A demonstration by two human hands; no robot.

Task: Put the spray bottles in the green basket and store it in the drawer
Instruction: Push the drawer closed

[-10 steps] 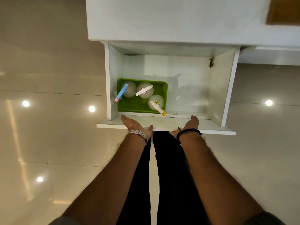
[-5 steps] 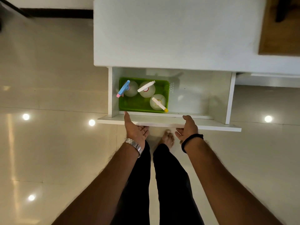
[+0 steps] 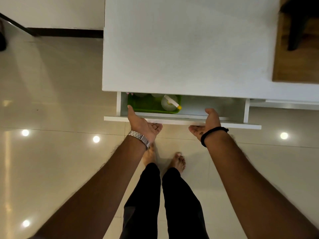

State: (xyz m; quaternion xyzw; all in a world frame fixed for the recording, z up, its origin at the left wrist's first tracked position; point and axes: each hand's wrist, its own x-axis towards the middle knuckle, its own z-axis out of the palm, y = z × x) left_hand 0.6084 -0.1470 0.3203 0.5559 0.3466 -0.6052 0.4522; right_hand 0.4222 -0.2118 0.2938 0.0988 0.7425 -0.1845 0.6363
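Note:
The white drawer [image 3: 241,125] is slid most of the way under the white cabinet top [image 3: 181,49], leaving only a narrow strip open. In that strip's left part sits the green basket [image 3: 148,107]. One clear spray bottle [image 3: 169,102] with a white and yellow nozzle shows in it; the other bottles are mostly hidden under the cabinet top. My left hand [image 3: 143,124] grips the drawer front near its left end, thumb over the top edge. My right hand [image 3: 208,122] grips the same front panel further right.
Glossy beige floor tiles with light reflections lie all around. My bare feet [image 3: 177,162] and black trousers are just below the drawer. A brown wooden surface [image 3: 296,62] with a dark object on it adjoins the cabinet at the upper right. A dark skirting runs at the upper left.
Both hands have pushed the drawer inward. The open gap shrank from nearly full depth to a narrow strip, and two of the bottles slid out of sight under the cabinet top.

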